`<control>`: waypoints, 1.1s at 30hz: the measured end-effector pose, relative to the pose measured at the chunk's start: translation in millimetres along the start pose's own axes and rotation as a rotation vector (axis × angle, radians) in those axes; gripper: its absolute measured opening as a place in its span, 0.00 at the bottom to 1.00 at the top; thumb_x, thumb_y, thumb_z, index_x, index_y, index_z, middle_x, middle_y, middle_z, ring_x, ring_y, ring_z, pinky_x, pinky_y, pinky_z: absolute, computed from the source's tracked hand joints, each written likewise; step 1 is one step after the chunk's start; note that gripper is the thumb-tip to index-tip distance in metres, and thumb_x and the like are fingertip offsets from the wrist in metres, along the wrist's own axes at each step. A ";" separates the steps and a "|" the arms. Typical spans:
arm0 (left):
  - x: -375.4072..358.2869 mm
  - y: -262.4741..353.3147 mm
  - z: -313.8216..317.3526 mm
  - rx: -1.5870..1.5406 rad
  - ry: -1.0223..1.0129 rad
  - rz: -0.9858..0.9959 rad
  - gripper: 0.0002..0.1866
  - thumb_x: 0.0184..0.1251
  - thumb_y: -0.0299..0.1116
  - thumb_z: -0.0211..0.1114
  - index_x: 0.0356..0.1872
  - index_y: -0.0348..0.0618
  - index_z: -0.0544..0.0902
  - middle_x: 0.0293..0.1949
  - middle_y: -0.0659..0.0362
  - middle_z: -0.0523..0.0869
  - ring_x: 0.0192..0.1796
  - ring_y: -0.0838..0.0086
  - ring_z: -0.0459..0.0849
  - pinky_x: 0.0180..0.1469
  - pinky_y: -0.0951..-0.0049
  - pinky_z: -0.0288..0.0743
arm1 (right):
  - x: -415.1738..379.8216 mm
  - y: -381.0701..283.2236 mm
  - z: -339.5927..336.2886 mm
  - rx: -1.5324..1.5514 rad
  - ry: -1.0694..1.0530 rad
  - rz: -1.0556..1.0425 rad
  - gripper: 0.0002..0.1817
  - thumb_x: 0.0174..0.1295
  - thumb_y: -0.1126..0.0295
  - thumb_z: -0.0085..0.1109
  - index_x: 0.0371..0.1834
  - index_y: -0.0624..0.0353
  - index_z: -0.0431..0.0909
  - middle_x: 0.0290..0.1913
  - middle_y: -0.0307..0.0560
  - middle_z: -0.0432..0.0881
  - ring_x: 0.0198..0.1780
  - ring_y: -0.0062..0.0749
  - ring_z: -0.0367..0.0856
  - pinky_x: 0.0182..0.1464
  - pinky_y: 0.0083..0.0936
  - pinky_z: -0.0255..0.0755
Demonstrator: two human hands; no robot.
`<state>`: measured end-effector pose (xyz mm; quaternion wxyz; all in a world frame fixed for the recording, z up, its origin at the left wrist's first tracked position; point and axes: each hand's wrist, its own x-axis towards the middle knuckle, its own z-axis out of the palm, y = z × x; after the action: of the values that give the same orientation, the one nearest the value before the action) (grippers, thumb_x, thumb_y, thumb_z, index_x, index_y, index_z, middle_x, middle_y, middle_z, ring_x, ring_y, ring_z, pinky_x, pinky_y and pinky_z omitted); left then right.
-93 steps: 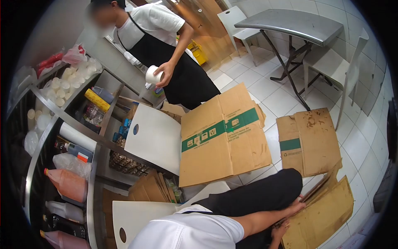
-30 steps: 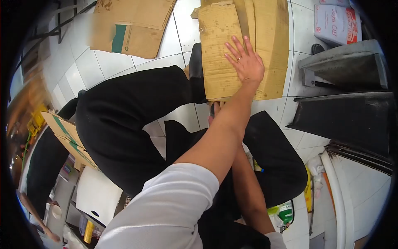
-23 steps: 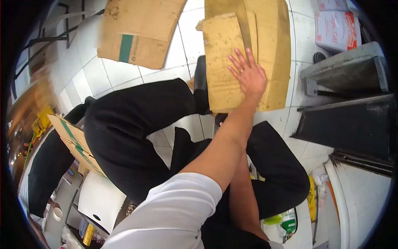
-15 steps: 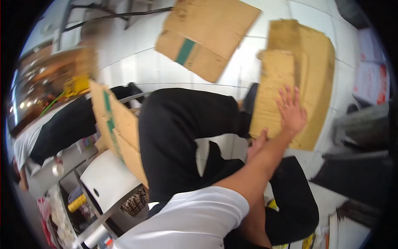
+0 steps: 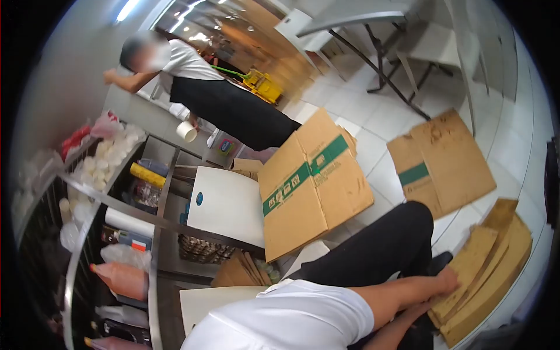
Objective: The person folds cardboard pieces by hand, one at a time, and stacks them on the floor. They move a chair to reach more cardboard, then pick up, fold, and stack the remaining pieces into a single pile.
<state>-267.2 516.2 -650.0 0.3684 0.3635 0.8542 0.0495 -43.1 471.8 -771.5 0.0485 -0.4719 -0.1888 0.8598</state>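
At the lower right, a stack of folded brown cardboard (image 5: 506, 273) lies on the floor, with a narrower folded piece on top. My left hand (image 5: 447, 282) is at the near edge of that piece, its fingers looking curled against it. Just below, my right hand (image 5: 430, 305) is at the same edge, mostly hidden by my left forearm, so its fingers do not show. A flattened carton with a green stripe (image 5: 318, 189) leans upright against a white panel beside my bent knee. Another flattened carton (image 5: 449, 160) lies on the tiles.
Metal shelving (image 5: 111, 201) at left holds cups, bottles and bags. A co-worker (image 5: 216, 96) stands beyond it, one arm raised, near a white cup (image 5: 186, 132). Behind are a folding-leg table (image 5: 361, 20), white chairs and a yellow mop bucket (image 5: 262, 86).
My view has swung left and up, bringing the shelving and co-worker into fuller view. My left hand, spread flat on the cardboard before, now looks curled at its near edge.
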 end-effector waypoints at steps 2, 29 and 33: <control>-12.3 -0.4 15.5 0.062 -0.105 0.015 0.16 0.56 0.41 0.73 0.46 0.52 0.94 0.52 0.55 0.92 0.59 0.55 0.88 0.60 0.44 0.75 | 18.6 -18.8 22.3 0.057 -0.014 0.014 0.47 0.67 0.39 0.60 0.82 0.57 0.58 0.79 0.54 0.64 0.80 0.49 0.60 0.78 0.46 0.61; -116.1 45.0 -62.9 -0.052 0.446 0.434 0.29 0.77 0.44 0.55 0.77 0.51 0.69 0.82 0.52 0.61 0.83 0.50 0.56 0.76 0.37 0.59 | -194.3 -87.9 93.9 -0.148 0.441 -0.179 0.31 0.60 0.56 0.77 0.65 0.50 0.75 0.55 0.46 0.85 0.51 0.43 0.87 0.43 0.48 0.84; -99.9 33.9 -66.8 0.003 0.517 0.462 0.28 0.83 0.47 0.48 0.79 0.56 0.67 0.83 0.55 0.59 0.84 0.51 0.54 0.77 0.39 0.57 | -216.6 -100.6 76.8 -0.207 0.450 -0.185 0.31 0.60 0.56 0.76 0.65 0.50 0.76 0.56 0.45 0.85 0.52 0.40 0.87 0.46 0.47 0.83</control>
<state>-245.5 487.5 -530.5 0.1181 0.5232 0.8146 0.2208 2.7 486.7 -525.3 0.1191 -0.6343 -0.3028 0.7012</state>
